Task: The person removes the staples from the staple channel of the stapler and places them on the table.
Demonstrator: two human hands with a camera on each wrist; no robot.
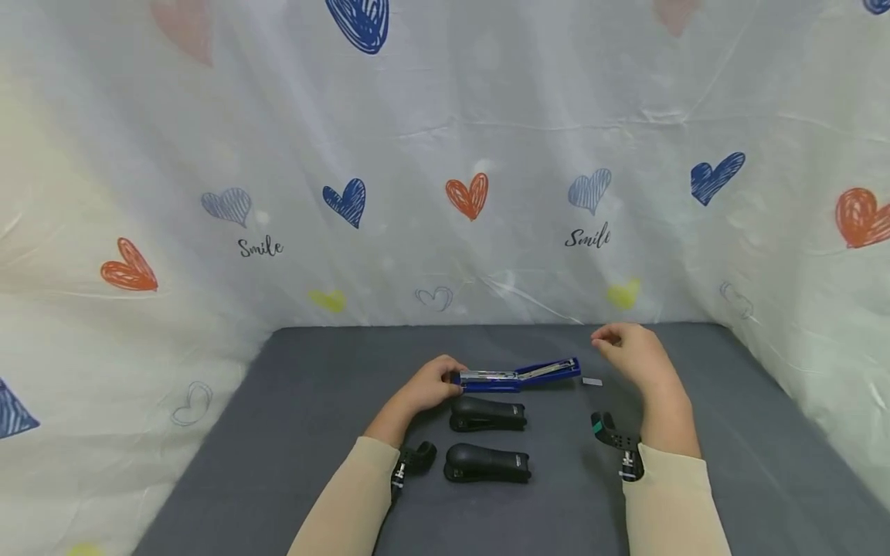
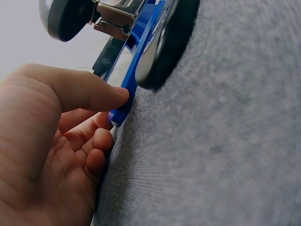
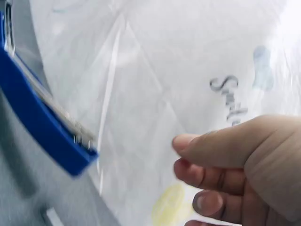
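A blue stapler (image 1: 490, 381) lies on the table, its top swung back and its metal staple channel exposed. My left hand (image 1: 433, 384) pinches its left end; in the left wrist view the thumb presses on the blue base (image 2: 134, 70). Beyond the stapler's right end, my right hand (image 1: 634, 355) is raised, its fingers loosely bent. Nothing shows between that thumb (image 3: 188, 142) and the fingers. On the table beside the raised blue top (image 3: 42, 120) lies a small silvery strip (image 1: 592, 381), probably staples.
Two black staplers lie closer to me, one (image 1: 488, 415) just in front of the blue one, the other (image 1: 487, 463) nearer still. Behind the grey table (image 1: 320, 432) hangs a white curtain (image 1: 514, 93) printed with hearts.
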